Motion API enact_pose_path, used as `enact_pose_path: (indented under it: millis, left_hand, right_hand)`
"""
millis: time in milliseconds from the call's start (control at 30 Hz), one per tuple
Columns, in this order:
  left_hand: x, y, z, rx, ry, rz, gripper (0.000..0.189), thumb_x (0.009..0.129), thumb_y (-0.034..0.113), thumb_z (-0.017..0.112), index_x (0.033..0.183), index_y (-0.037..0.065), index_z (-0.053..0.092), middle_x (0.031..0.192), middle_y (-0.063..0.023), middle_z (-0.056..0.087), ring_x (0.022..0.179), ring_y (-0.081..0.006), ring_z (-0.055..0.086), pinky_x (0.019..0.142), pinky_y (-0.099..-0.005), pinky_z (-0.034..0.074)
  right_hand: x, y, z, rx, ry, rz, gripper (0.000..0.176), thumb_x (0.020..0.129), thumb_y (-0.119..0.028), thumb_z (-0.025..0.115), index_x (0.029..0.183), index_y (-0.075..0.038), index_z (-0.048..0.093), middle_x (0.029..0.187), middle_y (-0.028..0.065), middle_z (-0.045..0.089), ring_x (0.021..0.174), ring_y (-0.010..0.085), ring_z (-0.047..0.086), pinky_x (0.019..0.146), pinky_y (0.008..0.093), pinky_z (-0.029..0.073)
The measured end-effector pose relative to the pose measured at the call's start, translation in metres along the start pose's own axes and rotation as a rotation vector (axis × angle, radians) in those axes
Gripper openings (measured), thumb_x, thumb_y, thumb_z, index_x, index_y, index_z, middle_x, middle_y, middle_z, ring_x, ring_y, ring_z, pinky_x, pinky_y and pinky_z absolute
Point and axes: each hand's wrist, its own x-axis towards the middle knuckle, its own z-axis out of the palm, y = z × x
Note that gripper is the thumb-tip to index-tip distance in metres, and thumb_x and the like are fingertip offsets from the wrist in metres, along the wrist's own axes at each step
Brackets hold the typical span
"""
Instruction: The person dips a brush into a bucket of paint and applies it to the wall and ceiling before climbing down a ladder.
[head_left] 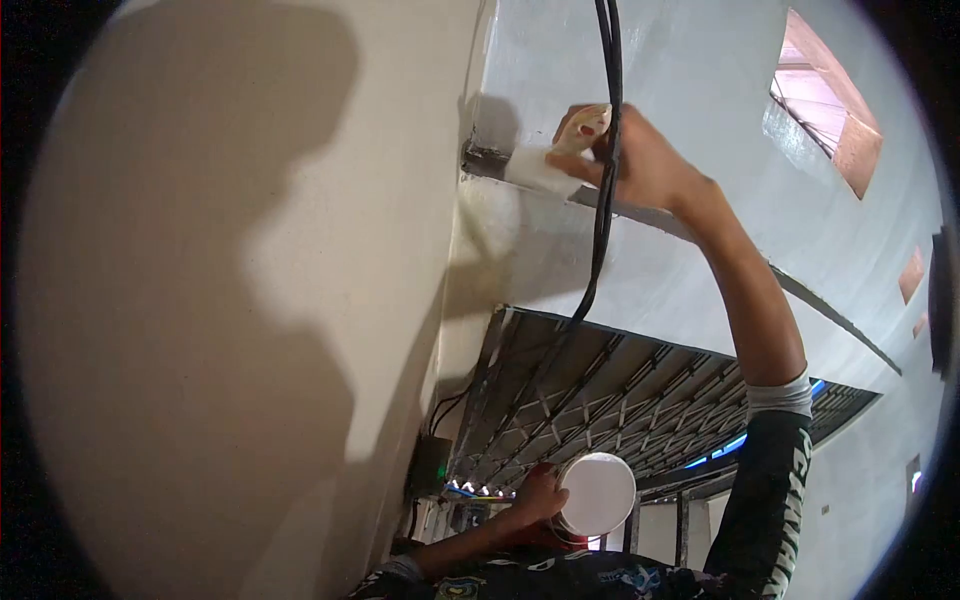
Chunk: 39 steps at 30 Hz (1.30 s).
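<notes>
My right hand (635, 155) is closed round the handle of a paintbrush (585, 130), high on the pale wall. The pale brush head (540, 170) is blurred and lies over a dark horizontal groove (487, 161) near the wall's corner. Black cables (603, 220) hang in front of this hand. Low in the view, my left hand (541, 494) grips the rim of a round bucket (597, 493) with white paint in it.
A cream wall (200, 300) with shadows fills the left side. Below the painted band is a folding metal lattice gate (610, 400). A dark box (430, 465) with a green light sits beside it. An opening (825, 100) is at the upper right.
</notes>
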Motion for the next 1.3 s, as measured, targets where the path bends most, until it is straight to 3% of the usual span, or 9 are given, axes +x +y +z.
enact_pose_path:
  millis: [133, 300, 367, 500, 567, 667, 800, 1000, 1300]
  left_hand:
    - [0.003, -0.002, 0.005, -0.032, 0.004, 0.007, 0.041, 0.08, 0.033, 0.058, 0.084, -0.006, 0.069, 0.082, -0.0284, 0.067, 0.081, -0.0422, 0.067, 0.079, -0.0502, 0.054]
    - [0.008, -0.016, 0.018, 0.06, 0.173, 0.149, 0.04, 0.08, 0.033, 0.058, 0.086, -0.004, 0.07, 0.083, -0.0284, 0.067, 0.083, -0.0417, 0.068, 0.082, -0.0503, 0.053]
    - [0.006, 0.002, -0.001, 0.03, -0.102, -0.062, 0.04, 0.08, 0.034, 0.059, 0.087, -0.003, 0.071, 0.088, -0.0291, 0.067, 0.089, -0.0412, 0.067, 0.086, -0.0497, 0.052]
    - [0.006, -0.004, 0.007, 0.023, -0.046, -0.021, 0.042, 0.08, 0.036, 0.059, 0.087, -0.003, 0.071, 0.09, -0.0283, 0.068, 0.091, -0.0411, 0.067, 0.087, -0.049, 0.052]
    - [0.012, -0.023, 0.026, 0.042, -0.021, -0.034, 0.044, 0.079, 0.038, 0.059, 0.092, -0.002, 0.071, 0.092, -0.0274, 0.068, 0.093, -0.0402, 0.066, 0.088, -0.0483, 0.052]
    - [0.009, -0.011, 0.011, 0.055, -0.096, -0.058, 0.045, 0.079, 0.04, 0.058, 0.095, 0.0, 0.071, 0.092, -0.0269, 0.068, 0.094, -0.0402, 0.066, 0.088, -0.0482, 0.052]
    - [0.008, -0.004, 0.006, 0.08, -0.148, -0.127, 0.043, 0.08, 0.041, 0.058, 0.092, 0.002, 0.072, 0.092, -0.0264, 0.068, 0.094, -0.041, 0.066, 0.089, -0.0485, 0.052]
    - [0.015, -0.033, 0.032, -0.002, -0.011, -0.014, 0.044, 0.081, 0.04, 0.057, 0.092, -0.001, 0.07, 0.089, -0.0262, 0.069, 0.089, -0.0424, 0.067, 0.087, -0.0497, 0.052]
    - [0.012, -0.019, 0.017, 0.0, -0.115, -0.022, 0.048, 0.081, 0.039, 0.059, 0.102, -0.003, 0.068, 0.093, -0.0276, 0.068, 0.091, -0.0422, 0.067, 0.087, -0.0498, 0.052]
  right_hand:
    - [-0.002, 0.019, 0.025, -0.148, 0.035, -0.259, 0.028, 0.083, -0.02, 0.071, 0.081, -0.002, 0.05, 0.072, 0.0175, 0.055, 0.071, 0.0387, 0.056, 0.065, 0.0459, 0.046]
    - [-0.004, 0.011, 0.013, -0.185, 0.076, -0.164, 0.027, 0.083, -0.022, 0.072, 0.08, -0.003, 0.052, 0.073, 0.0162, 0.056, 0.07, 0.0379, 0.057, 0.065, 0.0456, 0.047]
    - [-0.004, 0.01, 0.013, -0.154, 0.089, -0.196, 0.026, 0.085, -0.021, 0.07, 0.08, -0.003, 0.053, 0.071, 0.0163, 0.055, 0.069, 0.0379, 0.057, 0.065, 0.0462, 0.047]
    - [-0.001, 0.012, 0.01, -0.135, -0.019, -0.165, 0.015, 0.085, -0.011, 0.071, 0.086, 0.003, 0.066, 0.083, 0.0144, 0.066, 0.068, 0.028, 0.064, 0.062, 0.0374, 0.052]
    - [0.007, 0.024, 0.002, -0.486, 0.125, -0.344, 0.013, 0.086, -0.01, 0.071, 0.089, 0.002, 0.065, 0.082, 0.0127, 0.065, 0.068, 0.0269, 0.062, 0.063, 0.0368, 0.051]
    - [0.013, 0.008, -0.015, -0.157, 0.031, -0.065, 0.015, 0.085, -0.008, 0.072, 0.09, 0.001, 0.062, 0.084, 0.0115, 0.064, 0.073, 0.0252, 0.061, 0.064, 0.0367, 0.05]
    - [0.008, 0.007, 0.022, 0.105, 0.094, -0.127, 0.028, 0.086, -0.027, 0.072, 0.084, -0.002, 0.06, 0.072, 0.0168, 0.06, 0.065, 0.0334, 0.06, 0.063, 0.0419, 0.048]
    - [0.015, 0.0, 0.021, -0.278, 0.008, -0.178, 0.027, 0.085, -0.028, 0.069, 0.084, -0.003, 0.059, 0.077, 0.0151, 0.062, 0.072, 0.0398, 0.061, 0.064, 0.0452, 0.048]
    - [0.019, 0.0, 0.036, -0.072, 0.012, -0.095, 0.019, 0.086, -0.014, 0.071, 0.082, -0.001, 0.058, 0.075, 0.0124, 0.06, 0.06, 0.0289, 0.053, 0.057, 0.0379, 0.044]
